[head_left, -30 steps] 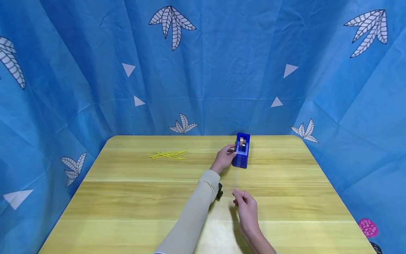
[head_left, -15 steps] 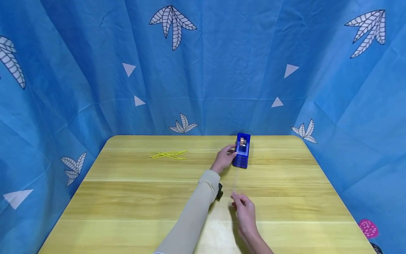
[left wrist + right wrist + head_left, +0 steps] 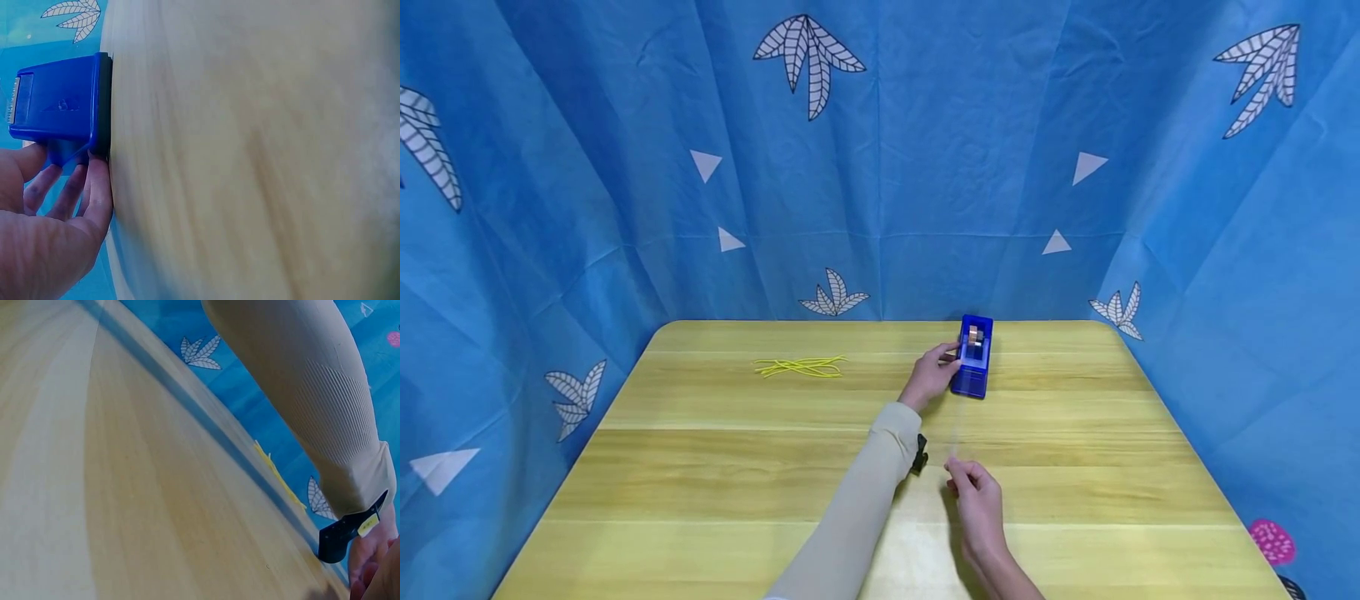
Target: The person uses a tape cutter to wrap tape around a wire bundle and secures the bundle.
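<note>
The left hand [image 3: 928,377] grasps a translucent blue plastic tape dispenser [image 3: 970,383], which stands on the pale yellow wood-grain bench [image 3: 1090,467] just to the right of that hand, near the bench's far edge. In the left wrist view the thumb and fingertips rest against one side of the dispenser, with a serrated metallic cutting edge [image 3: 12,100] above the thumb and a dark base [image 3: 105,103] on the bench beside the little finger. A small copper-and-grey roll part [image 3: 974,335] sits inside the dispenser, beyond the thumb.

The right hand [image 3: 981,504] is nearer the person's body, thumb and forefinger pinched on the end of a thin clear strip of tape [image 3: 958,425]. The strip runs away from those fingertips to the near end of the dispenser. A loose bundle of thin bright-yellow strands [image 3: 800,367] lies well to the left of the left hand. Behind the left hand's wrist are a beige sleeve [image 3: 850,508] and a small black device [image 3: 920,456]. Beyond both hands hangs a blue leaf-patterned curtain [image 3: 925,167].
</note>
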Demonstrator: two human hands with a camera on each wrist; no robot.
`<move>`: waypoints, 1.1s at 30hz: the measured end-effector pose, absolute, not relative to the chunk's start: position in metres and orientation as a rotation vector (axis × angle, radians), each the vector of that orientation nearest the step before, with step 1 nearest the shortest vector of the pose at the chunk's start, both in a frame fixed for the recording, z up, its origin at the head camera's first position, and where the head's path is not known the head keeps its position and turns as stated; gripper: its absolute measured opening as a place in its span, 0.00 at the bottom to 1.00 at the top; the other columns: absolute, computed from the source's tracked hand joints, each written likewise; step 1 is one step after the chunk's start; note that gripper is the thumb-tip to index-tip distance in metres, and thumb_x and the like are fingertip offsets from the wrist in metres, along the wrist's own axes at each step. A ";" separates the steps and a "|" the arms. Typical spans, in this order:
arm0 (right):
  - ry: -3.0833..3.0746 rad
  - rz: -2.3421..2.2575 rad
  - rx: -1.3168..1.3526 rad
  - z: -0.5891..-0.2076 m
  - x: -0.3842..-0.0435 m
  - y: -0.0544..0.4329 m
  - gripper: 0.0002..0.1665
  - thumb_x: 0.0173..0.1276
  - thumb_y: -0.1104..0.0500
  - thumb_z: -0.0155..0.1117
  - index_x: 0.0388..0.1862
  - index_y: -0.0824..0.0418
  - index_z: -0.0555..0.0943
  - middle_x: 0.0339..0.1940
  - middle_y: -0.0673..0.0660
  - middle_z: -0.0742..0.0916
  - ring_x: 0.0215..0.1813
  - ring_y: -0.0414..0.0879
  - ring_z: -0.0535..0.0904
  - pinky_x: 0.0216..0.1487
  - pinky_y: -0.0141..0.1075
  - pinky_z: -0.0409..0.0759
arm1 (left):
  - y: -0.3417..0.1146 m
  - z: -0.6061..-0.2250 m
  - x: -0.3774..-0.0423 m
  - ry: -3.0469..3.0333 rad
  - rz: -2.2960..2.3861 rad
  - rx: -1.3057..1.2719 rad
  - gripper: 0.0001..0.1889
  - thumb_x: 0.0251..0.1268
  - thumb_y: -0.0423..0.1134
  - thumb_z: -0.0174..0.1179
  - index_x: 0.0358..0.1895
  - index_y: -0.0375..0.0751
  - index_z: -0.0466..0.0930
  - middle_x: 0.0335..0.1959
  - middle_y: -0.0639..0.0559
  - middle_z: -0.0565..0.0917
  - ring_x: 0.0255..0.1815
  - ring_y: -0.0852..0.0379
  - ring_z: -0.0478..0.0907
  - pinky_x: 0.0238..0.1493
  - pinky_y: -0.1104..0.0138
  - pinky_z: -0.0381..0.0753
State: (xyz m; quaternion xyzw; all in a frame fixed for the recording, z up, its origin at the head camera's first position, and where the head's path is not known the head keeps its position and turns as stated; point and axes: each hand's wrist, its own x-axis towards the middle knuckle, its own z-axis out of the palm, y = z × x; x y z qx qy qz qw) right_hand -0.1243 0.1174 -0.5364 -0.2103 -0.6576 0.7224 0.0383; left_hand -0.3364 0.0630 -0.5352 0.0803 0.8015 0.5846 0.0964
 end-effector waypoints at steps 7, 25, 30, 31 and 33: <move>-2.012 2.219 -0.637 -0.537 -0.125 0.116 0.14 0.80 0.58 0.60 0.39 0.68 0.82 0.37 0.51 0.82 0.39 0.41 0.76 0.44 0.30 0.77 | 0.061 -0.535 -0.337 2.388 1.712 0.232 0.21 0.81 0.39 0.55 0.73 0.51 0.75 0.62 0.44 0.83 0.63 0.44 0.82 0.62 0.55 0.83; -2.031 2.217 -0.614 -0.537 -0.128 0.119 0.13 0.80 0.58 0.60 0.38 0.67 0.81 0.38 0.51 0.82 0.40 0.42 0.76 0.44 0.29 0.77 | 0.037 -0.534 -0.342 2.178 1.759 0.337 0.25 0.85 0.44 0.48 0.79 0.46 0.64 0.66 0.41 0.78 0.62 0.45 0.81 0.60 0.59 0.84; -2.037 2.220 -0.616 -0.538 -0.128 0.119 0.13 0.80 0.57 0.60 0.38 0.67 0.81 0.39 0.50 0.83 0.40 0.41 0.76 0.44 0.29 0.77 | 0.023 -0.535 -0.338 2.149 1.769 0.364 0.26 0.85 0.43 0.49 0.80 0.43 0.62 0.66 0.39 0.77 0.63 0.44 0.80 0.61 0.59 0.84; -2.038 2.218 -0.620 -0.538 -0.128 0.119 0.13 0.80 0.57 0.60 0.38 0.67 0.81 0.39 0.50 0.83 0.40 0.41 0.76 0.44 0.29 0.77 | 0.020 -0.535 -0.337 2.142 1.768 0.374 0.27 0.85 0.43 0.49 0.80 0.43 0.62 0.65 0.38 0.77 0.63 0.43 0.80 0.61 0.60 0.84; -2.038 2.220 -0.621 -0.538 -0.127 0.119 0.14 0.80 0.57 0.60 0.39 0.67 0.81 0.40 0.50 0.83 0.40 0.41 0.76 0.45 0.29 0.77 | 0.016 -0.533 -0.336 2.122 1.778 0.385 0.27 0.85 0.43 0.50 0.80 0.42 0.62 0.66 0.37 0.76 0.63 0.42 0.79 0.60 0.60 0.84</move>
